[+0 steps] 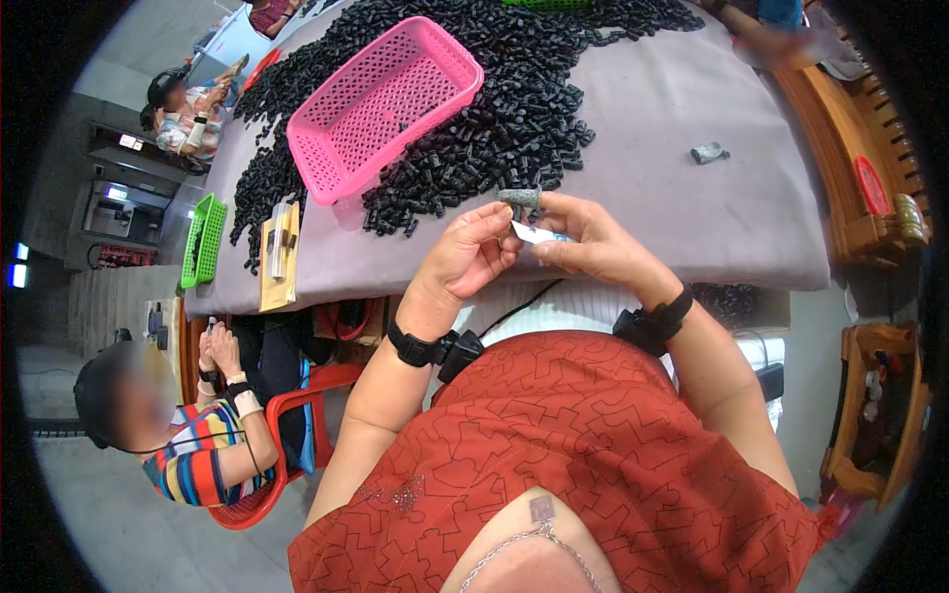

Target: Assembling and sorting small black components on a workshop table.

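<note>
Grey cloth covers the long table (682,212), and everything else sits in relation to it. Off its left edge, a seated person in a striped shirt (203,460) occupies a red plastic chair (297,395), both hands raised close together by the table's corner. At the table's left rim lies a green mesh basket (204,240), and just beside it a flat tan packet (279,259) hangs slightly over the near edge. Further onto the cloth, a pink plastic basket (381,104) rests tilted on a broad heap of small black cylindrical parts (514,109) that spreads across the table's far-left half. Above the table's near edge, the left hand (470,259) has its thumb and fingertips pinched together on a small white piece (529,232) — the grip is closed, with the fingers curled in. The right hand (593,242) meets it from the other side, fingers closed on the same white piece, and a small dark grey-green part (521,199) stands up between the two hands at their fingertips; which hand carries it I cannot tell. Each wrist wears a black strap with a small box. To the right of the hands, well apart on bare cloth, lies a single small grey object (709,152) — its kind is too small to make out.
</note>
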The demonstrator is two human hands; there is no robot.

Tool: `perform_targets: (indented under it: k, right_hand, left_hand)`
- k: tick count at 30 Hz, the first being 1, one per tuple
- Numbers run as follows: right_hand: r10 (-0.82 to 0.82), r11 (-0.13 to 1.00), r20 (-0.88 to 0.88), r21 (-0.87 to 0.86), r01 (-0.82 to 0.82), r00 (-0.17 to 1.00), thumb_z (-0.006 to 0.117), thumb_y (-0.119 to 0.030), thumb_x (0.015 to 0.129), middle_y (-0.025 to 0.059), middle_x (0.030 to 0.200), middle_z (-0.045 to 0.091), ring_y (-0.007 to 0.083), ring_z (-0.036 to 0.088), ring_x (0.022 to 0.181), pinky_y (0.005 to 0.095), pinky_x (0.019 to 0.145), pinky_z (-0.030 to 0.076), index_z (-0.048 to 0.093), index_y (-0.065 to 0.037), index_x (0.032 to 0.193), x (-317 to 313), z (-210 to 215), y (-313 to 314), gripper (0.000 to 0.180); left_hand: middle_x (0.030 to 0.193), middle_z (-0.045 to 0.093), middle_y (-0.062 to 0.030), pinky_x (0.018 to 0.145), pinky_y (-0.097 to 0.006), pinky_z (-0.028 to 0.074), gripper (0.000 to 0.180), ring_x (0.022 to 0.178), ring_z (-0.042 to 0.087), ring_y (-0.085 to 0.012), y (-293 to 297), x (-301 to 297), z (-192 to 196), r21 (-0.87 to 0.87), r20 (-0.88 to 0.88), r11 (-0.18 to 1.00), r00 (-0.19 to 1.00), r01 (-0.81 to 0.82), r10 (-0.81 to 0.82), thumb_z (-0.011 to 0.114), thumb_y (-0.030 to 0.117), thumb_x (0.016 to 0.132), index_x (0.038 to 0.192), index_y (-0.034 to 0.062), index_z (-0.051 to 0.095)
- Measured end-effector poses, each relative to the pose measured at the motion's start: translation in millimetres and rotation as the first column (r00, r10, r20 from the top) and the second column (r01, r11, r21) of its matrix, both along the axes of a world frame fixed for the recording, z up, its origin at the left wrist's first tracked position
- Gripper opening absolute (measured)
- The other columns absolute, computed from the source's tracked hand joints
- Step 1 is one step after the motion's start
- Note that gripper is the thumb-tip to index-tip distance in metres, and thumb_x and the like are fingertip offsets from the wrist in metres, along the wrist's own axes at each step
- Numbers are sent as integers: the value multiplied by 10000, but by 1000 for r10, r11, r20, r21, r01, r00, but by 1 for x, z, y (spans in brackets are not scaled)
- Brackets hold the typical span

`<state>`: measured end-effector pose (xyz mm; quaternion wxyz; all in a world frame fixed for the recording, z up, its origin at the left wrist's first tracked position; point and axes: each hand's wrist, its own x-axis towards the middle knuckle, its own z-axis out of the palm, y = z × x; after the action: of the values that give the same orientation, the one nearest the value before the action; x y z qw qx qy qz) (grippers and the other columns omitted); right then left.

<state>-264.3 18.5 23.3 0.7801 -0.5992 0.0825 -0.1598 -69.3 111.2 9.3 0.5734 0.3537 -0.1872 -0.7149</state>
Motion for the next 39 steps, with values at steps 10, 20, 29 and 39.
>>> perform_targets:
  k: [10, 20, 29, 39]
  right_hand:
    - [20, 1000, 28, 20, -20, 999, 643, -202, 877, -57, 735, 490, 20, 439, 618, 192, 521, 339, 494, -37, 1273, 1, 0, 0, 454]
    - [-31, 997, -33, 63, 33, 999, 624, -180, 900, -68, 799, 558, -1, 408, 584, 175, 490, 309, 586, -37, 1193, 0, -6, -9, 329]
    - [55, 990, 39, 126, -60, 998, 628, -152, 887, -66, 771, 519, -1, 397, 580, 173, 488, 296, 485, -44, 1303, 0, 1, -1, 453]
    - [79, 989, 19, 126, -80, 997, 636, -144, 880, -65, 754, 486, 4, 405, 596, 175, 502, 308, 456, -47, 1325, -1, 1, -3, 490]
  left_hand:
    - [866, 623, -29, 611, -237, 503, 179, 691, 577, -91, 2, 2, -4, -35, 1, 999, 1000, 21, -21, 576, 189, 939, 1020, 30, 593]
    - [840, 616, -16, 615, -225, 519, 127, 680, 585, -87, -1, -6, 2, -20, 2, 999, 999, 50, -50, 567, 146, 944, 1007, 40, 597]
    - [857, 601, -21, 612, -221, 488, 193, 691, 546, -77, -1, 2, -7, -41, 38, 999, 999, 11, -9, 580, 193, 937, 1038, 28, 582]
    - [824, 619, -11, 608, -216, 495, 160, 672, 567, -73, 0, -2, -4, -53, 58, 999, 998, 3, 0, 592, 180, 928, 1018, 47, 591]
